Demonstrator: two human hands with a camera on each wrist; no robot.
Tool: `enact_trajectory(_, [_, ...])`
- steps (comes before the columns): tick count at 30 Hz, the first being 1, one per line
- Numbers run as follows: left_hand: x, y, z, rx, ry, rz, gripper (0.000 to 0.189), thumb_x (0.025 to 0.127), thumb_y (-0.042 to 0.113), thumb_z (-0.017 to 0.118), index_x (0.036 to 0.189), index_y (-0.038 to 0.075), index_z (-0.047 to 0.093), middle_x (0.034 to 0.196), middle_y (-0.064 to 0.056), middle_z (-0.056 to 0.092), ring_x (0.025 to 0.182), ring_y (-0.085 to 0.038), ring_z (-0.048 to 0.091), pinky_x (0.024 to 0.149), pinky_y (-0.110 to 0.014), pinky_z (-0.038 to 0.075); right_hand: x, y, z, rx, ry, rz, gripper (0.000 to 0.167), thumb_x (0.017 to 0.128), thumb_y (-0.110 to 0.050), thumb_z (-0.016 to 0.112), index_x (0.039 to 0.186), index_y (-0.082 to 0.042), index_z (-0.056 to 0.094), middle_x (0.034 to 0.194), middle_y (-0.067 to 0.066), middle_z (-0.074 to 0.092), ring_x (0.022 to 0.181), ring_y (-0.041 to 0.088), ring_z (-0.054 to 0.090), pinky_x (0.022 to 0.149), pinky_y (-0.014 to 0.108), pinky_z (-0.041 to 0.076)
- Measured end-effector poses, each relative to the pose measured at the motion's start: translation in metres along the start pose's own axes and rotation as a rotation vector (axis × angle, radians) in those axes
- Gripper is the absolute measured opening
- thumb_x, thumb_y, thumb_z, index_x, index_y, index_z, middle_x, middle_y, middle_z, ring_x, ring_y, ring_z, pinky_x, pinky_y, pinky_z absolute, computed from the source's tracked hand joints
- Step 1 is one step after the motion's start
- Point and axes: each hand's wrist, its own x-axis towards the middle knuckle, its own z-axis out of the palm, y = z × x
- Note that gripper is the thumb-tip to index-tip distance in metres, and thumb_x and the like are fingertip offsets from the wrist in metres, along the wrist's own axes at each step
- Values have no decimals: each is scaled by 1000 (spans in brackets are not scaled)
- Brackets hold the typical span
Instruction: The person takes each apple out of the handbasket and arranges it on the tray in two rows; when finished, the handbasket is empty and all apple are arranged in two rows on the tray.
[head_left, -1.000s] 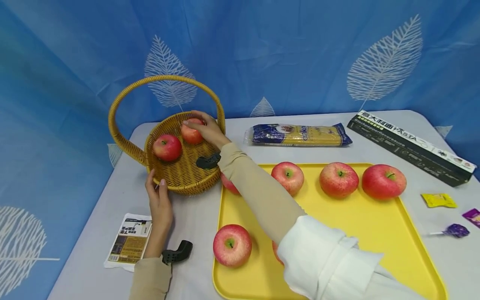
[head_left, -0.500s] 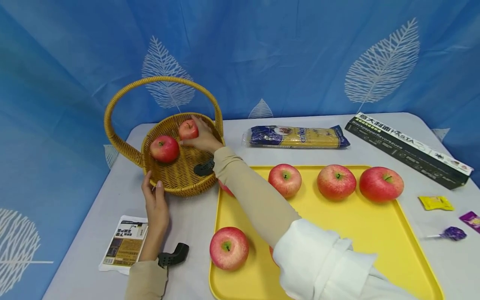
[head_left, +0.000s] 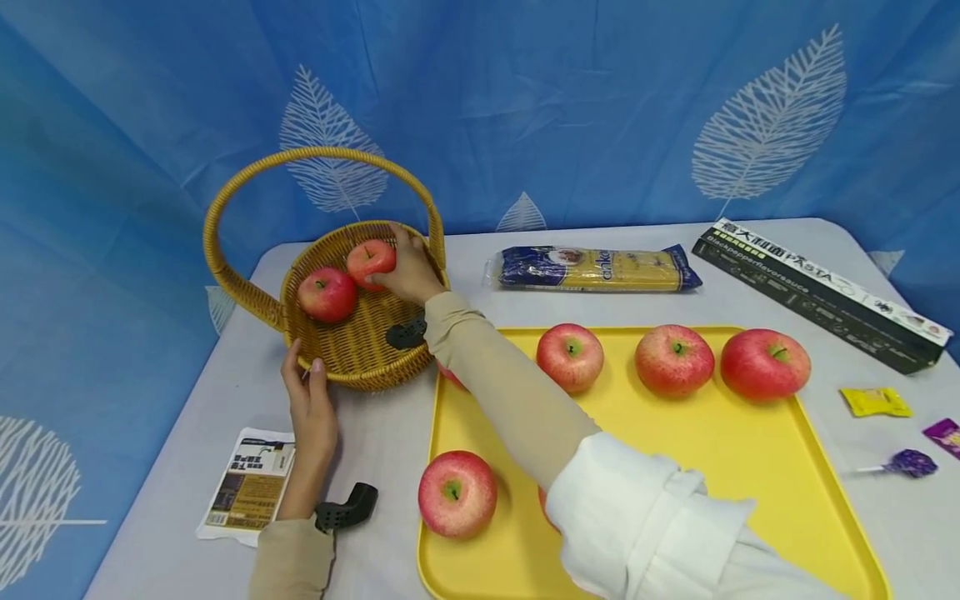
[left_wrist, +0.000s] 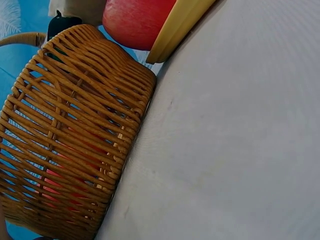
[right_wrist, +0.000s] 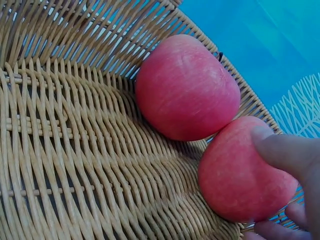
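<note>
Black box (head_left: 821,296), "PASTA", "Blackpepperflavorsauce", right grip (head_left: 412,268) holding apple (head_left: 369,262) in basket (head_left: 352,346)

Two red apples (head_left: 371,262) (touching) inside basket (head_left: 352,348).

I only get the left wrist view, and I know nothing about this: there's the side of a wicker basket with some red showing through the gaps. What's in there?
Observer: The head view shows a left apple and a right apple in the wicker basket.
Visitor: Oh, nice! Is anyone holding either of them?
Observer: Yes, the right hand grips the right apple.
Visitor: And what's that yellow edge at the top of my picture?
Observer: That's the rim of a yellow tray, which bears more apples.
</note>
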Motion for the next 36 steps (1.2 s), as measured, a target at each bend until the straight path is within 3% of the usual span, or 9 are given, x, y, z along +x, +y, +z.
enact_trajectory(8, [1, 0, 0, -7, 2, 1, 49, 99, 32, 31, 144, 21, 16, 150, -4, 14, 136, -21, 21, 107, -35, 22, 0, 3, -1, -13, -136, -96, 96, 78, -33, 69, 147, -20, 3, 149, 5, 21, 135, 20, 27, 105, 36, 33])
enact_trajectory(10, [1, 0, 0, -6, 2, 4, 49, 99, 32, 30, 144, 20, 16, 150, -4, 15, 136, -21, 21, 107, -36, 21, -1, 2, -1, 2, -129, -107, 96, 78, -33, 69, 147, -19, 4, 147, 8, 23, 132, 21, 32, 104, 36, 34])
enact_trajectory(16, [1, 1, -1, -12, -2, 9, 48, 99, 31, 30, 144, 21, 15, 150, -5, 15, 136, -21, 21, 107, -33, 21, -1, -1, 0, 31, -84, -66, 92, 78, -33, 69, 146, -17, 9, 137, 13, 22, 118, 23, 43, 98, 35, 40])
enact_trajectory(23, [-2, 11, -1, -8, -21, -12, 49, 99, 26, 29, 144, 15, 14, 151, -6, 13, 137, -24, 20, 108, -37, 21, -1, 0, -1, 4, -133, -80, 91, 80, -34, 66, 146, -17, 7, 148, 9, 17, 134, 23, 24, 104, 38, 33])
enact_trajectory(29, [-7, 31, 0, -17, -24, -2, 49, 99, 21, 28, 143, 6, 13, 150, -12, 12, 137, -29, 18, 108, -43, 19, 3, -1, -5, 73, -115, -52, 82, 83, -33, 62, 145, -17, 12, 145, 9, 21, 130, 22, 33, 101, 34, 37])
enact_trajectory(36, [-9, 33, 1, -10, -15, -8, 48, 99, 21, 29, 143, 5, 14, 150, -12, 12, 136, -29, 20, 107, -43, 21, 9, -5, -13, 162, -163, 10, 77, 86, -33, 59, 145, -18, 13, 150, 7, 17, 134, 21, 28, 102, 35, 36])
